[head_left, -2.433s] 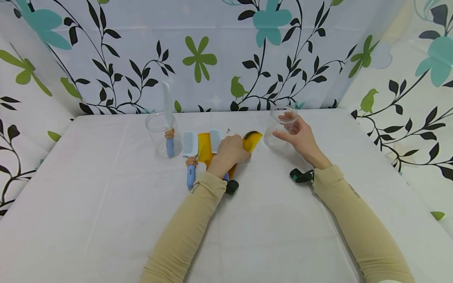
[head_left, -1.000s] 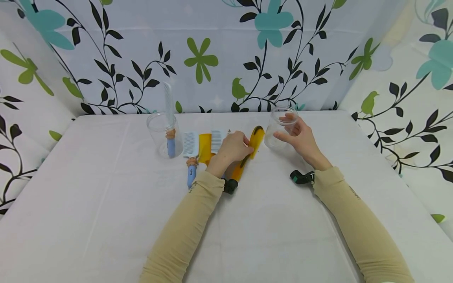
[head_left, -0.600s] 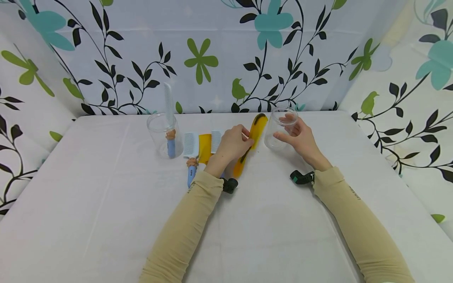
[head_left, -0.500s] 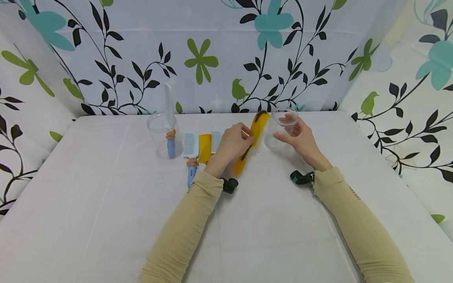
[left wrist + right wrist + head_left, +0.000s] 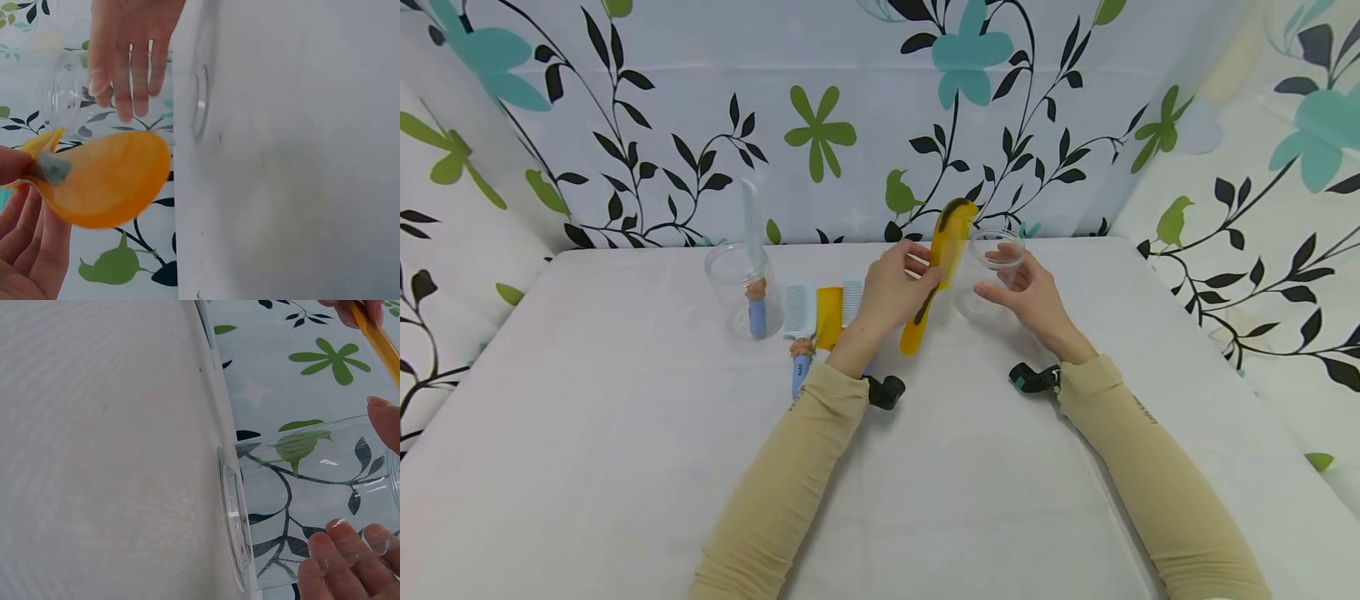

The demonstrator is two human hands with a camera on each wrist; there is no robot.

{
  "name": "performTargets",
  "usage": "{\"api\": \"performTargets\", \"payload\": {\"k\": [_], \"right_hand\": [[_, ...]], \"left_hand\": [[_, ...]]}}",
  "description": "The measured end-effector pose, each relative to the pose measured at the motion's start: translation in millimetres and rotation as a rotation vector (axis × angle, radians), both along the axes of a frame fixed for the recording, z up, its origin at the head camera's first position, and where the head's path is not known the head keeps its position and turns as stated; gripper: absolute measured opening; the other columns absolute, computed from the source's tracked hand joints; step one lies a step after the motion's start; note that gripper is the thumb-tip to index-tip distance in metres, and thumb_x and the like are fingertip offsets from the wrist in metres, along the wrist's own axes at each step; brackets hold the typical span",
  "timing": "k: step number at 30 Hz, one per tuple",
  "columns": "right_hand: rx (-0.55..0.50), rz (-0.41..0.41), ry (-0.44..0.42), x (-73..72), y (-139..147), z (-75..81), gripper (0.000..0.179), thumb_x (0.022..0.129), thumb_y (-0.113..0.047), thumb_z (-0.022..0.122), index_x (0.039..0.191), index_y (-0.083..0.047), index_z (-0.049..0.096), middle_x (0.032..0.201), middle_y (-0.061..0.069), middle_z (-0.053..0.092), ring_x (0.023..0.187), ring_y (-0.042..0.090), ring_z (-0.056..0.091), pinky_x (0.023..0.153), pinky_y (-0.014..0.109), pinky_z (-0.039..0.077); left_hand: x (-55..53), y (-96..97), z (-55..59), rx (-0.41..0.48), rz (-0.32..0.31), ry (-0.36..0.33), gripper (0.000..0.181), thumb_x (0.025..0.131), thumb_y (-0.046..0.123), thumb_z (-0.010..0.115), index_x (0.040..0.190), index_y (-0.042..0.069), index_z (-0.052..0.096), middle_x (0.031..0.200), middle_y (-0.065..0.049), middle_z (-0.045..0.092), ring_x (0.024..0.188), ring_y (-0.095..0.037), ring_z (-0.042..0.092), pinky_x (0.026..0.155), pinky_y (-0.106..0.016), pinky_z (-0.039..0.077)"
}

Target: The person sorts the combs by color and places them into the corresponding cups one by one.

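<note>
My left hand pinches a yellow comb with dark streaks between thumb and fingers. The comb is off the table, tilted, its toothed end up beside the rim of a clear jar. In the left wrist view, the rounded handle end of the comb faces the camera. My right hand holds the upright jar, thumb on the near side and fingers around the far side. Through the jar wall in the right wrist view, only the printed backdrop shows.
Left of my left hand lie a pale comb with a blue handle, a yellow comb and another pale comb, partly hidden. A second clear jar holds an upright pale comb. Patterned cloth hangs behind.
My left hand has picked up the streaked yellow comb from the table, turned its teeth toward the jar and raised it up and away from me. My right hand stays at the jar.
</note>
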State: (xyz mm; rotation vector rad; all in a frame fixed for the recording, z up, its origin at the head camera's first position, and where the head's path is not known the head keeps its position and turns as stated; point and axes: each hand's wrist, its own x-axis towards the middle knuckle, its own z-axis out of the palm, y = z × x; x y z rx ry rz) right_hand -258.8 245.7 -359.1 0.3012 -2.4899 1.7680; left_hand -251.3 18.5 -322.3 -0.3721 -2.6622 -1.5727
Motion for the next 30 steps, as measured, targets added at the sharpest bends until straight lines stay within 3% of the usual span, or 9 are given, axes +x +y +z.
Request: {"api": "performTargets", "payload": {"k": [8,12,17,23,30], "right_hand": [[-0.029,-0.008,0.009,-19.8,9.2,-24.3,0.070,0.087,-0.019,0.078,0.145,-0.009,0.041,0.149,0.014,0.050,0.137,0.025,0.047,0.121,0.038,0.030],[-0.022,-0.006,0.002,-19.0,9.2,-23.0,0.070,0.088,-0.021,0.077,0.146,-0.010,0.041,0.148,0.013,0.051,0.138,0.025,0.046,0.122,0.039,0.029],[0.000,-0.003,-0.005,-8.8,5.0,-10.6,0.069,0.090,-0.018,0.075,0.146,-0.005,0.039,0.149,0.017,0.049,0.138,0.031,0.045,0.122,0.044,0.028],[0.038,-0.002,0.027,-15.7,11.1,-21.0,0.069,0.091,-0.025,0.074,0.149,-0.011,0.038,0.149,0.010,0.051,0.141,0.027,0.043,0.122,0.043,0.028],[0.031,-0.012,0.034,-19.2,11.9,-27.5,0.068,0.089,-0.023,0.076,0.147,-0.014,0.041,0.147,0.007,0.052,0.140,0.024,0.045,0.121,0.041,0.030]], "left_hand": [[-9.4,8.5,14.8,0.172,-0.048,-0.006,0.027,0.097,0.021,0.064,0.118,0.005,0.058,0.107,-0.012,0.072,0.089,-0.023,0.069,0.079,-0.028,0.059],[-12.7,14.4,24.8,0.292,-0.076,-0.025,0.027,0.098,0.017,0.064,0.119,0.003,0.055,0.109,-0.015,0.072,0.088,-0.024,0.070,0.078,-0.028,0.061],[-16.7,19.4,32.6,0.422,-0.095,-0.021,0.026,0.098,0.015,0.064,0.119,0.003,0.054,0.110,-0.016,0.071,0.090,-0.025,0.070,0.081,-0.029,0.061],[-20.4,21.9,31.6,0.578,-0.093,0.025,0.028,0.099,0.013,0.062,0.123,0.003,0.051,0.113,-0.019,0.069,0.094,-0.028,0.071,0.083,-0.030,0.060],[-21.5,23.0,23.5,0.715,-0.002,0.081,0.037,0.100,0.012,0.060,0.133,0.003,0.045,0.117,-0.020,0.067,0.099,-0.031,0.070,0.086,-0.030,0.060]]}}
